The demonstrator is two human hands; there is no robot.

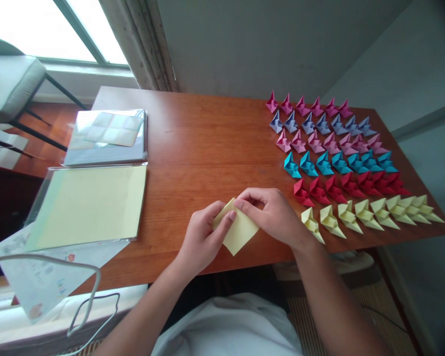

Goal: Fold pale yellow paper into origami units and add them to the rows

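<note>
paper folded into a pale yellow diamond [241, 235] sits near the middle of the brown wooden table's [207, 143] near edge. the left hand [200, 240] grasps its left side between thumb and fingers, presumably to steady it; the right hand [276, 212] pinches the upper corner, a grip suited to controlling a crease. pale yellow, pointed folded-paper pieces [364, 213] line the near edge's right end, probably grouped by colour.
</note>
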